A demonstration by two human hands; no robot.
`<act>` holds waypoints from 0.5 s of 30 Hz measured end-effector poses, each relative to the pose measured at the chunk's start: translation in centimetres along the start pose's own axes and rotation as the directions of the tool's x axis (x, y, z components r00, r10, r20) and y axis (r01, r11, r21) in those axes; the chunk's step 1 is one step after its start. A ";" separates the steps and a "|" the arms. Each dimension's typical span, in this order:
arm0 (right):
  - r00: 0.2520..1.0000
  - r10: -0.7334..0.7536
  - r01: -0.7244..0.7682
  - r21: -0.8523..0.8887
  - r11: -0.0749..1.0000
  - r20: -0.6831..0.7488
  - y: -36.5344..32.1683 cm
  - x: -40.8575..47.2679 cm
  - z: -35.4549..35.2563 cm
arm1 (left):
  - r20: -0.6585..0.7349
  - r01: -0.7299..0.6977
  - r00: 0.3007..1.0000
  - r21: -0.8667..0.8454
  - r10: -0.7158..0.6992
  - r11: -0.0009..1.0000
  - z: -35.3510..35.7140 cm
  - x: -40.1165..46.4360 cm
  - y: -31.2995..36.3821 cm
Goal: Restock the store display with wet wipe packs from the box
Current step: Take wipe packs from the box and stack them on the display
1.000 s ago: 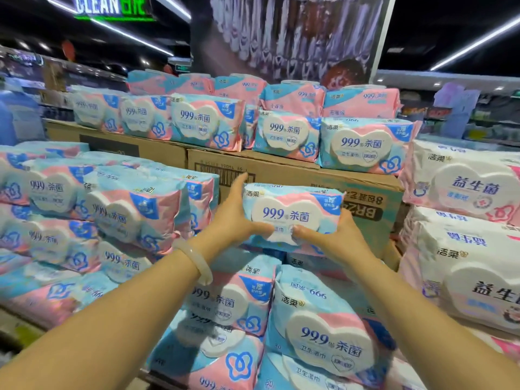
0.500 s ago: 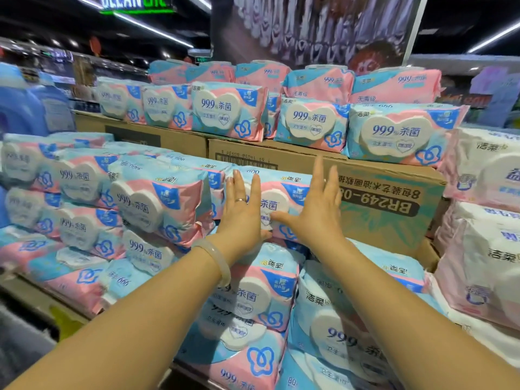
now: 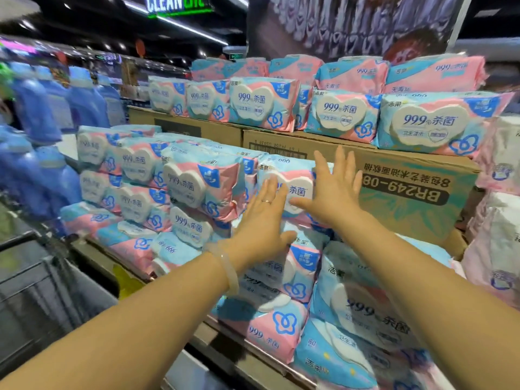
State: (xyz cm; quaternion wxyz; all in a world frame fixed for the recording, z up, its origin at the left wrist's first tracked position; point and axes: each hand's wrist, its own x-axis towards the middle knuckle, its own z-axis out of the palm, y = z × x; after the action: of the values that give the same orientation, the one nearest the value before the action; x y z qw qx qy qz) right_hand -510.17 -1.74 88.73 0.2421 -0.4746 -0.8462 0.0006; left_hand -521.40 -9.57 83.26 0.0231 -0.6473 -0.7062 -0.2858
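From the head view I have both hands spread flat, left hand [image 3: 263, 218] and right hand [image 3: 333, 192], fingers straight and seemingly pressing the face of the wet wipe pack [image 3: 295, 180] atop the middle stack against the cardboard box [image 3: 416, 187]; contact is blurred. I judge the pack soft, squashy, moderately heavy and slick in its film, best taken by its two short ends. Packs crowd the display shelf [image 3: 244, 353] in a dim aisle with blue bottles [image 3: 36, 122] on the left.
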 end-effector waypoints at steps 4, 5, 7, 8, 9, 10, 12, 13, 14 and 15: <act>0.975 -0.212 0.219 0.150 0.964 -0.059 -5.3 -3.0 0.8 | -0.200 -0.074 0.978 -0.094 0.054 0.993 -0.7 -5.7 -3.0; 0.961 -0.273 0.275 0.183 0.944 -0.039 -6.7 -4.0 1.4 | -0.254 -0.060 0.967 -0.094 0.034 0.994 -0.9 -6.9 -4.2; 0.917 -0.399 0.390 0.215 0.895 -0.001 -9.1 -6.1 3.1 | -0.288 0.053 0.955 -0.062 -0.069 0.997 -1.4 -9.0 -6.5; 0.892 -0.450 0.432 0.217 0.875 0.035 -10.0 -7.2 4.2 | -0.253 0.136 0.958 -0.017 -0.136 0.991 -1.6 -10.1 -7.7; 0.870 -0.485 0.458 0.219 0.862 0.089 -10.8 -8.2 5.3 | -0.182 0.217 0.962 0.073 -0.201 0.973 -1.8 -11.3 -8.9; 0.849 -0.506 0.469 0.219 0.855 0.156 -11.5 -9.1 6.6 | -0.080 0.288 0.958 0.197 -0.277 0.937 -2.0 -12.6 -10.2; 0.785 -0.539 0.499 0.204 0.843 0.307 -12.8 -11.1 9.4 | 0.087 0.343 0.904 0.433 -0.418 0.833 -2.4 -15.5 -12.6; 0.739 -0.554 0.524 0.190 0.830 0.382 -13.5 -12.2 10.8 | 0.133 0.353 0.874 0.484 -0.467 0.800 -2.4 -17.3 -13.7; 0.690 -0.568 0.553 0.179 0.813 0.449 -14.1 -13.4 12.6 | 0.165 0.365 0.849 0.504 -0.502 0.783 -2.3 -19.2 -14.7; 0.641 -0.581 0.584 0.173 0.793 0.501 -14.9 -14.6 14.4 | 0.195 0.380 0.820 0.520 -0.539 0.765 -1.9 -21.2 -15.9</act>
State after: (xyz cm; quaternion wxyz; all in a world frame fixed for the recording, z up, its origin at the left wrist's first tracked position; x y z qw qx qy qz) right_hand -521.69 -18.34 73.46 -0.0147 -0.1583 -0.9859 0.0517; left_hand -533.38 -29.50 70.32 -0.0163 -0.4657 -0.8848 0.0059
